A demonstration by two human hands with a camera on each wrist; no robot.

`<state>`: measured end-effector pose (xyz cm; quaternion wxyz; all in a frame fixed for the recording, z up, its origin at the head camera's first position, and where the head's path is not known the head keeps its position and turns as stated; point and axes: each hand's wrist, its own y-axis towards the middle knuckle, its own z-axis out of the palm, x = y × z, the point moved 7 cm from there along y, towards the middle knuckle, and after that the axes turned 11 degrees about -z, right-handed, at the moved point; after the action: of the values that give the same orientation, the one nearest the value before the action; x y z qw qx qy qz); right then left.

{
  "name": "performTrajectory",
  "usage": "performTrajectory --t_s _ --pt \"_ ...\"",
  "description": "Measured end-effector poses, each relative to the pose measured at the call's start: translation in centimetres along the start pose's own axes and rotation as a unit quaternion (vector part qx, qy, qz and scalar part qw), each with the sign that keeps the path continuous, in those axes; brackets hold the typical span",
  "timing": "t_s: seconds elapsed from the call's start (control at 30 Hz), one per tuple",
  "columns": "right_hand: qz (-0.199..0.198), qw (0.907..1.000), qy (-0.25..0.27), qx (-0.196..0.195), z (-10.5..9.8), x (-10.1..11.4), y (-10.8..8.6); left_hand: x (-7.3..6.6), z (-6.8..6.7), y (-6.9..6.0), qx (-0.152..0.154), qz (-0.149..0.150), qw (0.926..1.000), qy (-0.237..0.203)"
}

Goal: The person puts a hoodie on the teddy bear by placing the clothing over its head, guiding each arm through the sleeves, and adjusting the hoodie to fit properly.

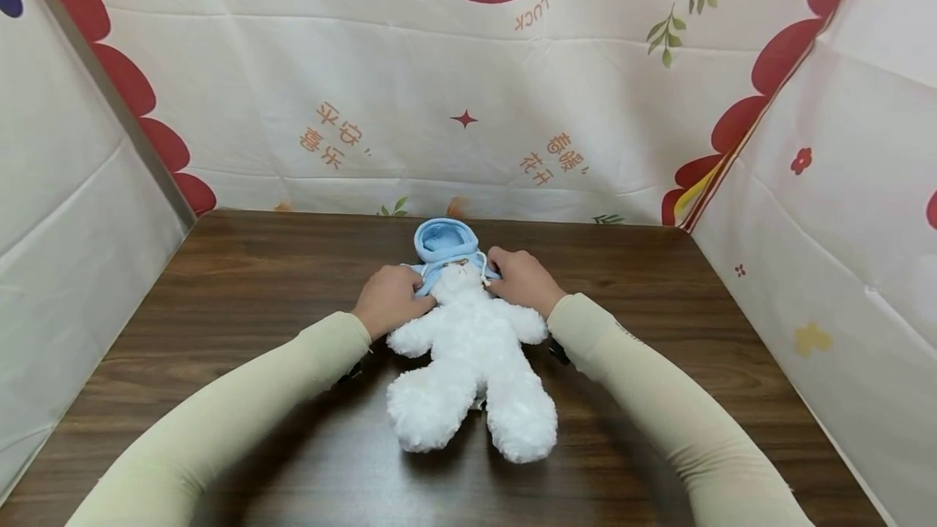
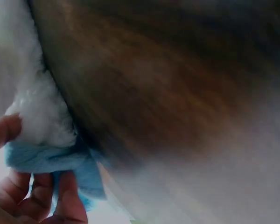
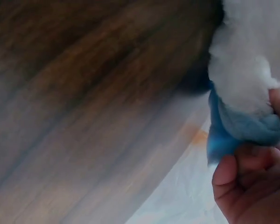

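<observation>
A white plush toy (image 1: 476,340) lies on its back on the table, legs toward the near edge. A light blue hooded garment (image 1: 445,241) with white cords is around its head, covering the top of it. My left hand (image 1: 391,299) grips the garment's left side by the toy's head; in the left wrist view its fingers curl at the blue cloth (image 2: 46,157). On the other side my right hand (image 1: 523,279) grips the cloth, and the right wrist view shows curled fingers against the blue edge (image 3: 252,128). The toy's ears are hidden.
The brown wooden table (image 1: 256,267) is enclosed by a white printed cloth (image 1: 454,63) at the back and white panels (image 1: 827,267) at both sides. Long pale sleeves cover both forearms, which reach in from the near edge.
</observation>
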<state>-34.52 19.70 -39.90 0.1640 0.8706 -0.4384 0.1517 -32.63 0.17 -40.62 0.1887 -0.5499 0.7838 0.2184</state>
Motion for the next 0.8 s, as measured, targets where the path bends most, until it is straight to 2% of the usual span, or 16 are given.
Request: performTrajectory --t_s 0.1,0.23,0.33,0.4,0.5,0.57,0.63,0.7,0.8 --pt "-0.007 0.9994 -0.028 -0.018 -0.1 0.5 -0.1 -0.3 0.0 -0.1 -0.013 0.011 0.9999 0.004" --pt "-0.022 0.9985 -0.037 -0.033 -0.3 0.9 0.0 -0.7 -0.2 -0.1 -0.028 0.031 0.9991 0.001" --pt "-0.025 0.9990 -0.026 -0.026 -0.5 0.9 0.0 -0.8 -0.4 -0.1 -0.040 0.043 0.9983 -0.003" --pt "-0.019 0.9998 0.003 -0.005 -0.7 0.9 -0.3 -0.8 -0.5 -0.2 -0.039 0.048 0.9981 -0.004" --pt "0.003 0.9975 0.046 0.053 -1.1 1.2 -1.1 -0.7 -0.7 -0.5 -0.022 0.048 0.9986 -0.004" --pt "0.016 0.9919 0.071 0.104 -1.0 1.6 -1.9 -0.8 -0.9 -0.8 -0.009 0.049 0.9988 -0.003" --pt "0.023 0.9871 0.079 0.138 -1.0 1.9 -2.5 -1.0 -1.1 -1.2 0.004 0.044 0.9990 0.001" --pt "0.025 0.9843 0.088 0.151 -0.9 2.2 -3.0 -1.3 -1.1 -1.5 0.028 0.034 0.9990 0.004" --pt "0.019 0.9870 0.088 0.133 -0.8 2.4 -3.3 -1.7 -0.8 -2.1 0.072 0.017 0.9971 0.014"
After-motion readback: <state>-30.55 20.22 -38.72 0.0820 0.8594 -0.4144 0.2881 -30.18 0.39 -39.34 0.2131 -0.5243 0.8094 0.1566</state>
